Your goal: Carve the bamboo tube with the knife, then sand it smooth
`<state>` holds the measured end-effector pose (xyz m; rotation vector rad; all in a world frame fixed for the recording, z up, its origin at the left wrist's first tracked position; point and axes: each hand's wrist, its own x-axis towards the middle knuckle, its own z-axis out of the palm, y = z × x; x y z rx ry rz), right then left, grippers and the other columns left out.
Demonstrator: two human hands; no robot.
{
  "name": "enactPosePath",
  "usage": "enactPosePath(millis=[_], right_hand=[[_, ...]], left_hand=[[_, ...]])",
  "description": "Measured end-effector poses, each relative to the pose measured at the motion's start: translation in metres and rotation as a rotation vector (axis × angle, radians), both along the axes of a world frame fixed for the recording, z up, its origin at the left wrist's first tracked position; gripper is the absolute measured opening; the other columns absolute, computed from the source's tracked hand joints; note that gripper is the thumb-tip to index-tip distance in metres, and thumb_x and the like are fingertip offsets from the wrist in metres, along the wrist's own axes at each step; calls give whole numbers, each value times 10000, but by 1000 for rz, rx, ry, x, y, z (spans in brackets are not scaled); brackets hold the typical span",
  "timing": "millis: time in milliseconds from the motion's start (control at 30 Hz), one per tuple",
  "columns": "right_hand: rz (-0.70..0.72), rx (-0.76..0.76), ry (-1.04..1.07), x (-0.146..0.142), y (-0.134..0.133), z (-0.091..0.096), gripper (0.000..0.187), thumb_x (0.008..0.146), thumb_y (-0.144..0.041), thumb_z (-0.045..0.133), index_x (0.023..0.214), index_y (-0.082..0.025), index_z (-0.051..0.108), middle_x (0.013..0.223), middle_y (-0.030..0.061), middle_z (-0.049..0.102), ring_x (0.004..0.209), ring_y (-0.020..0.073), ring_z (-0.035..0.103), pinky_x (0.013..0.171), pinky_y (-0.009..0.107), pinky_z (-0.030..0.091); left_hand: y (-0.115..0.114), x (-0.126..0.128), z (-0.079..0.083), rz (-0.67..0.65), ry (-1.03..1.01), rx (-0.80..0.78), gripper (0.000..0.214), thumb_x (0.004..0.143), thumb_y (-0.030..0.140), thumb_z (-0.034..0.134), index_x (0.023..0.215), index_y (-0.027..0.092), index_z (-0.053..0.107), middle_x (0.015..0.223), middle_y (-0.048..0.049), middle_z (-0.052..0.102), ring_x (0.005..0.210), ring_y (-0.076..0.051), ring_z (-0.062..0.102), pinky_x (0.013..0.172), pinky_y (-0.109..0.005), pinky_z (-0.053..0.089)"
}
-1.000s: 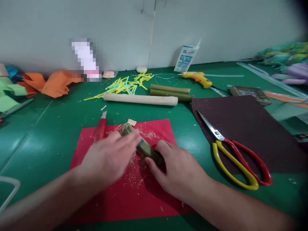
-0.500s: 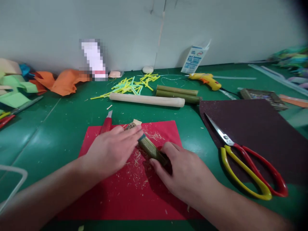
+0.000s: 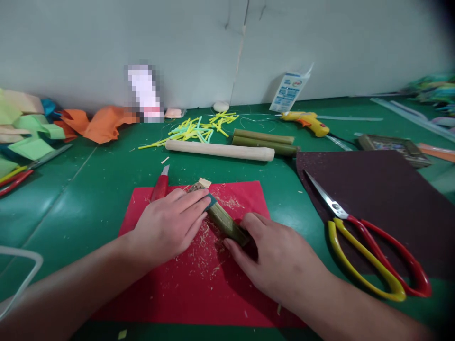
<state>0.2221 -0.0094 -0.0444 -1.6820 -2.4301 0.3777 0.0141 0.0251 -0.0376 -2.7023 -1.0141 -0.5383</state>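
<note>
The left hand's fingers [image 3: 194, 201] lie close together and nearly flat, pressing a small blue-grey pad [image 3: 211, 201] against the far part of a green bamboo piece [image 3: 223, 221]. A second ago this left hand [image 3: 169, 226] was smeared with motion and the pad was hidden under it; now the hand is sharp and a corner of the pad shows beyond the fingertips. The right hand [image 3: 279, 259] keeps the same grip as before, thumb and fingers closed round the near end of the bamboo.

The bamboo lies slanted between the two hands on a red sheet [image 3: 245, 194], its far end just past the left fingertips, with pale shavings [image 3: 206, 258] strewn about it. A red knife [image 3: 160, 185] lies just behind the left hand. Farther right, scissors [image 3: 366, 244] rest on a dark sheet [image 3: 384, 194]. Beyond the red sheet lie a wooden dowel [image 3: 220, 150] and two bamboo sticks [image 3: 265, 141].
</note>
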Motion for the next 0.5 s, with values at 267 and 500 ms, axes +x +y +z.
enactPosePath(millis=[267,500], right_hand=[[-20,-47,45,0,2,1,176,810,-381,479,748,-219,452,681,4,568,551,166,521,472,264,260],[-35,-62,51,0,1,2,176,808,-383,478,749,-220,448,664,-2,576,547,166,527,466,259,255]], left_hand=[[-12,4,0,-144,6,-49,272,863,124,461,1092,96,606,1167,-108,616,963,-201,608,819,-354,526],[-11,1,0,-179,15,-28,238,869,124,456,1035,101,626,1145,-114,627,984,-210,601,762,-340,529]])
